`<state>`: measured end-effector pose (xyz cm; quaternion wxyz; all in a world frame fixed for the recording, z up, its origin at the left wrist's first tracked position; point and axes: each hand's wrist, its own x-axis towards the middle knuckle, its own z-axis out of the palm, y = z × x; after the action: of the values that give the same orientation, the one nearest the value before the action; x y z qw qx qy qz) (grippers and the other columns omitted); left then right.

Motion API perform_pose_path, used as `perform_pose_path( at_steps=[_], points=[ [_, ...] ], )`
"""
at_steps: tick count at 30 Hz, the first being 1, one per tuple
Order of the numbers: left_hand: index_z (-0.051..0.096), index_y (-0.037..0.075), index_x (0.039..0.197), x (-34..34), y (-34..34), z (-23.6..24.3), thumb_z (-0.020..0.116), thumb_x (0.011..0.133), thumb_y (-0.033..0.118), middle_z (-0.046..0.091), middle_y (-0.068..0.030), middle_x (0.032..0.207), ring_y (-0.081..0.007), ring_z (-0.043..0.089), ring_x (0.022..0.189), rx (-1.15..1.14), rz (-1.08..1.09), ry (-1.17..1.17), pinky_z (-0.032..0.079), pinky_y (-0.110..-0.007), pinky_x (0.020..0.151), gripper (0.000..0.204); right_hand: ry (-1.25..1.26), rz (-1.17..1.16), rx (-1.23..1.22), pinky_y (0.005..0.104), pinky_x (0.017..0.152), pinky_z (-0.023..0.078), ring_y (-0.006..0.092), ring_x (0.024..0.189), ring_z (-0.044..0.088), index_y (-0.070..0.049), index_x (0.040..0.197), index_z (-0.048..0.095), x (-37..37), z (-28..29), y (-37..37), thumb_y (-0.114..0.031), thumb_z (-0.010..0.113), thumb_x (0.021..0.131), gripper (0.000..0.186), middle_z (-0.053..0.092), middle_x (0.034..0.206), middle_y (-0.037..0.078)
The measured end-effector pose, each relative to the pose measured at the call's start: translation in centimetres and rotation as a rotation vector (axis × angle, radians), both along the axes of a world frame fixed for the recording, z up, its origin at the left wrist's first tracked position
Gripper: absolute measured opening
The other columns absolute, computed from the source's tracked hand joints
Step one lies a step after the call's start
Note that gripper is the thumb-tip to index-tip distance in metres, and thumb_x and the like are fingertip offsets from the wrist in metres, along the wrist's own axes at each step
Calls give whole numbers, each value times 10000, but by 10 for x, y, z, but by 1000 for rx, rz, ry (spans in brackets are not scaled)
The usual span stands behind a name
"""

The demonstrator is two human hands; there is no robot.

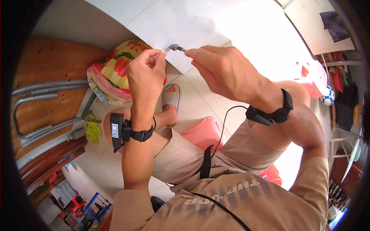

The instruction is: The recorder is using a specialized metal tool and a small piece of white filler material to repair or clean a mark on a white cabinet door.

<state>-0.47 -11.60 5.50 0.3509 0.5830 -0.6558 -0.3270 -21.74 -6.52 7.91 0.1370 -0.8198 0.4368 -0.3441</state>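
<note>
My left hand point(145, 69) is raised, with thumb and fingertips pinched on a small white piece point(162, 50), too small to make out its kind. Facing it, my right hand point(227, 67) grips a slim tool point(177, 47) with a dark shaft and a rounded greyish head. That head points toward the white piece, a short gap from my left fingertips; whether it is a brush or a small spoon I cannot tell. Both hands are above the white floor tiles, in front of my knees. A black band with a device point(122, 131) circles my left wrist, another point(269, 113) my right.
Beside my left hand stands a colourful printed bag point(123, 63). A folded metal-tube frame point(50, 90) leans on wooden board at left. A pink plastic stool point(202, 133) is between my legs, crossed by a black cable point(224, 123). At right are a blue-white ball point(327, 96) and racks.
</note>
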Motion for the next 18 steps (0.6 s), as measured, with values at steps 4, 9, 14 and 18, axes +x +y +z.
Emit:
perform_pose_path(
  at_steps=[4, 9, 14, 18],
  points=[
    [739, -46, 1004, -6, 6, 3, 698, 904, 108, 697, -102, 688, -130, 594, 524, 94, 47, -37, 464, -280, 512, 188, -106, 35, 25, 468, 588, 498, 398, 664, 624, 41, 951, 615, -1, 7, 3, 19, 623, 786, 166, 635, 764, 180],
    [739, -44, 996, -11, 11, 7, 697, 902, 119, 689, -105, 681, -144, 598, 521, 182, 43, -29, 482, -315, 483, 193, -77, 28, 47, 391, 612, 531, 348, 689, 655, 32, 1161, 656, 1, 14, 5, 14, 621, 942, 222, 691, 868, 184],
    [745, -33, 1000, -11, 5, -1, 707, 900, 131, 709, -103, 705, -138, 636, 559, 54, -1, -81, 496, -296, 516, 196, -141, -72, 59, 459, 646, 528, 403, 742, 654, 32, 1055, 670, -7, 19, 0, -39, 653, 894, 177, 681, 823, 204],
    [752, -30, 992, -7, 4, -4, 722, 895, 149, 730, -106, 730, -135, 667, 589, 37, 8, -82, 502, -277, 558, 206, -253, -133, 88, 451, 623, 521, 402, 678, 644, 25, 1044, 682, -3, 34, 4, -53, 656, 905, 162, 681, 794, 206]
  ],
)
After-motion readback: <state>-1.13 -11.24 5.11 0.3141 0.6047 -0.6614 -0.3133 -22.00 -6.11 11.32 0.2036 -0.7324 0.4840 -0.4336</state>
